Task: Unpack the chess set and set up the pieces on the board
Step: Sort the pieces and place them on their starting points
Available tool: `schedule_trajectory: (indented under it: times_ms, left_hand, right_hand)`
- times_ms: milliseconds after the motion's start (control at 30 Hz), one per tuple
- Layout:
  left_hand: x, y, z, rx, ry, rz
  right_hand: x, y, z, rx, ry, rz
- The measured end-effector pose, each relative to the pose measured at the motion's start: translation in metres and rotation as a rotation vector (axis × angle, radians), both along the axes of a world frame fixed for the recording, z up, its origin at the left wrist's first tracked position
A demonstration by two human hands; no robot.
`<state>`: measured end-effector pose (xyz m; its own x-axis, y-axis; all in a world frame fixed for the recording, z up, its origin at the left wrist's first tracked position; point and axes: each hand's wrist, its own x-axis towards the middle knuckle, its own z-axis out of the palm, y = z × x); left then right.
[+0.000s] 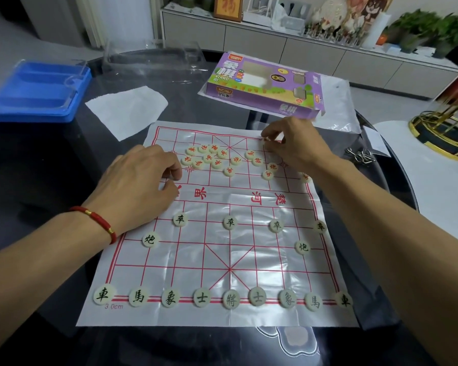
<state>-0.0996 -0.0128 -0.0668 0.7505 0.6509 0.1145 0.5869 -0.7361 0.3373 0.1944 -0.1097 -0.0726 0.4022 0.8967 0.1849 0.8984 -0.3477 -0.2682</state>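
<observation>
**Layout relative to the board**

The board (217,247) is lying on the table (50,165). Set pieces (230,299) are sitting along its near edge; loose pieces (217,158) are clustering on its far half. The box (262,85) is lying behind it, the tray (37,91) far-left, the paper (127,109) between tray and board.

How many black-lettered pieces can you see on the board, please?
15: nine along the near edge of the board, from the near-left piece to the near-right piece; two on the next row up; four above those. The left hand may hide a fifth.
</observation>
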Motion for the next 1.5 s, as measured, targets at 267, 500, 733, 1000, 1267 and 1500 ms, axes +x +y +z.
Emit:
schedule_trajectory:
  times_ms: [267,500,733,1000,1267,1500]
  left_hand:
    - [0.001,-0.001,0.001,0.001,0.006,-0.003]
    - [0.002,-0.003,0.002,0.012,0.011,0.005]
    - [0.001,-0.004,0.002,0.006,0.01,0.005]
    - [0.001,-0.003,0.002,0.005,0.003,0.003]
    - [0.001,-0.002,0.002,0.011,-0.002,-0.005]
    - [0.001,-0.002,0.001,0.015,-0.002,-0.007]
  right_hand:
    - [0.0,-0.001,-0.002,0.02,-0.043,-0.057]
    - [-0.002,0.001,-0.003,0.032,-0.02,-0.06]
    - [-0.002,0.003,-0.004,0.041,-0.015,-0.066]
    - [0.003,-0.005,0.014,0.037,-0.02,-0.025]
    - [0.005,-0.024,0.034,-0.24,0.136,0.103]
    - [0.007,-0.025,0.027,-0.288,0.166,0.148]
